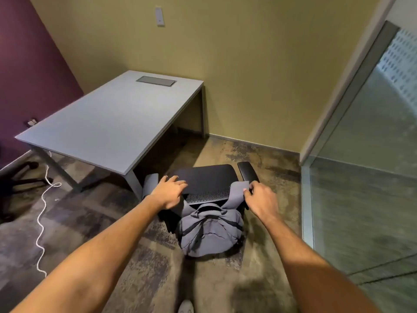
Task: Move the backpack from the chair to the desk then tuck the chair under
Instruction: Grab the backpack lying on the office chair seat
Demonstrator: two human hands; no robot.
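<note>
A grey backpack (211, 231) hangs off the back of a black office chair (207, 177), one strap draped over the top of the mesh backrest. My left hand (169, 192) hovers open, fingers spread, at the left end of the backrest top. My right hand (259, 198) pinches the grey strap at the right end of the backrest. The grey desk (108, 123) stands to the left and beyond the chair, its top bare apart from a cable hatch (156, 81).
A yellow wall runs behind the desk and a purple wall is on the left. A glass partition (361, 177) stands close on the right. A white cable (41, 220) trails across the carpet at left, near another chair's black base (20, 177).
</note>
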